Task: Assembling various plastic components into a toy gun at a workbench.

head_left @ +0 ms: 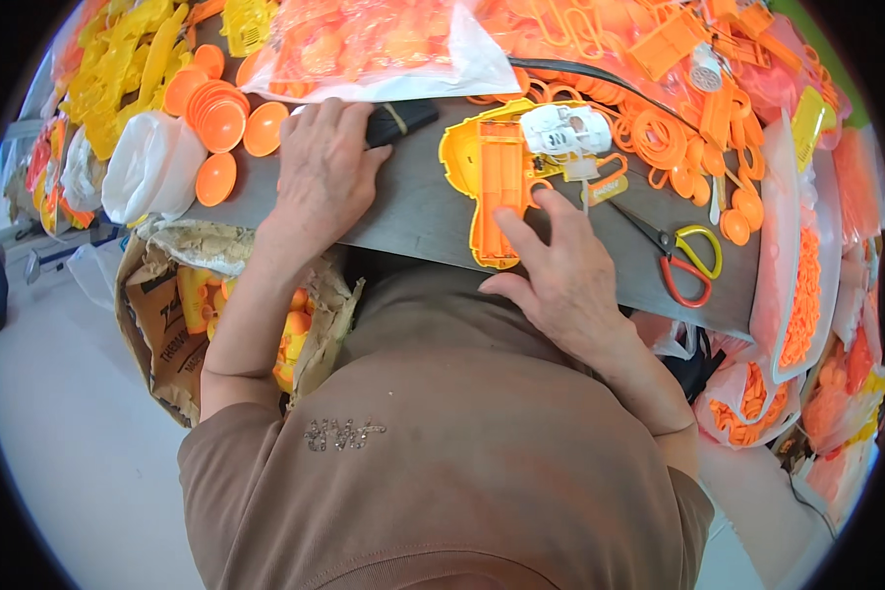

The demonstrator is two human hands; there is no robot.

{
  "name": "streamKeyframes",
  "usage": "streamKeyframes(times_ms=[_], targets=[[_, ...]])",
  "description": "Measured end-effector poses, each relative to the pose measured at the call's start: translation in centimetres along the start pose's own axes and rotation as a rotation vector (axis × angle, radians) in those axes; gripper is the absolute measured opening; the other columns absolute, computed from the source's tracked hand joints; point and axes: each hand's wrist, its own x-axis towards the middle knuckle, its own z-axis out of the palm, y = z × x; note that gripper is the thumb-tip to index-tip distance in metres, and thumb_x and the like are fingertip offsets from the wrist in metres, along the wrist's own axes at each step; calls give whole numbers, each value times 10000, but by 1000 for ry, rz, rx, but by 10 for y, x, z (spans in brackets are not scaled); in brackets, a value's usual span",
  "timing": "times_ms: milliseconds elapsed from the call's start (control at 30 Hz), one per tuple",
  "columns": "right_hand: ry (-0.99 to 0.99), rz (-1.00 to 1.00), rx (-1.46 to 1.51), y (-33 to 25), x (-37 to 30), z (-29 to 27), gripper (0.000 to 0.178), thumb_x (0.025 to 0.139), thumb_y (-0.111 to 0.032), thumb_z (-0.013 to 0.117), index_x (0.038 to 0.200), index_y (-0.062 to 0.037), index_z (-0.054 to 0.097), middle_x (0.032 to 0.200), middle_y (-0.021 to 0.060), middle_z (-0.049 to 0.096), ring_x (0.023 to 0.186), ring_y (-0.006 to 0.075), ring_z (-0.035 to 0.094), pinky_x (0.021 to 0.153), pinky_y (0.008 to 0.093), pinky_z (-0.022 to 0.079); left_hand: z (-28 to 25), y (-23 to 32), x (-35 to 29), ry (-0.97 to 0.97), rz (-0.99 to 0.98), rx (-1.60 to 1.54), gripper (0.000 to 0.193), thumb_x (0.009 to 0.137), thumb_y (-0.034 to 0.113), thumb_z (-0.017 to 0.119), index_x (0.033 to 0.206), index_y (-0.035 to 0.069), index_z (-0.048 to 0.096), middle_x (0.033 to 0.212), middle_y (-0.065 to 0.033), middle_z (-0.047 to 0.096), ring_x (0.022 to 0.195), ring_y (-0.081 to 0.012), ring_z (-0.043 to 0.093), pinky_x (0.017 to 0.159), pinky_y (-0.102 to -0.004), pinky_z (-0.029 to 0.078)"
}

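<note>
My left hand (326, 167) is at the front edge of the plastic bag, its fingers bent. The end of a black, oblong object (408, 120) with a pale band lies between its thumb and forefinger. My right hand (570, 270) has its fingers apart, with a fingertip at the lower right side of a long orange plastic part (500, 187). That part sits in a yellow plastic shell (459, 152). Adjoining the shell at the upper right is a white mechanism (565, 128). Scissors (685, 258) with one red and one yellow handle lie right of my right hand.
A bag of orange parts (364, 44) covers the far side of the grey table (413, 211). Orange round cups (221, 123) and a white bag (147, 167) are at the left. Below stands a paper sack (162, 329). Small orange pieces fill a white tray (787, 359) at the right.
</note>
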Motion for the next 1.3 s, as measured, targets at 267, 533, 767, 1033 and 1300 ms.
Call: streamKeyframes(times_ms=[267, 533, 767, 1033, 1300], targets=[[51, -62, -50, 9, -2, 20, 615, 644, -309, 766, 1184, -119, 543, 1170, 198, 415, 881, 274, 502, 715, 358, 439, -39, 4, -5, -114, -541, -1440, 407, 775, 90, 649, 1145, -37, 536, 968, -102, 604, 858, -198, 584, 734, -277, 440], [61, -173, 11, 18, -4, 21, 580, 655, -267, 755, 1159, -66, 551, 1133, 220, 424, 806, 267, 491, 692, 346, 429, -3, 33, 49, -95, -404, -1925, 189, 836, 86, 601, 955, -60, 599, 919, -156, 650, 888, -280, 646, 842, -388, 495], [109, -189, 54, 23, -5, 22, 564, 663, -298, 745, 1149, -81, 560, 1108, 212, 451, 743, 245, 491, 650, 326, 401, 24, 50, 61, -8, -391, -1747, 212, 805, -28, 607, 1002, -59, 535, 945, -165, 641, 883, -238, 641, 832, -356, 504], [123, -192, 85, 29, -4, 23, 572, 648, -313, 751, 1142, -92, 566, 1095, 198, 457, 715, 227, 482, 627, 314, 380, 22, 56, 55, -30, -303, -1481, 313, 783, -81, 619, 1044, -32, 455, 963, -144, 619, 890, -219, 624, 818, -342, 513], [201, -199, 134, 37, -4, 34, 571, 631, -309, 750, 1122, -69, 582, 1062, 204, 472, 689, 219, 480, 573, 312, 373, 26, 70, 51, 74, -134, -1206, 300, 765, -124, 607, 1026, -78, 467, 997, -184, 596, 918, -250, 614, 823, -351, 505]])
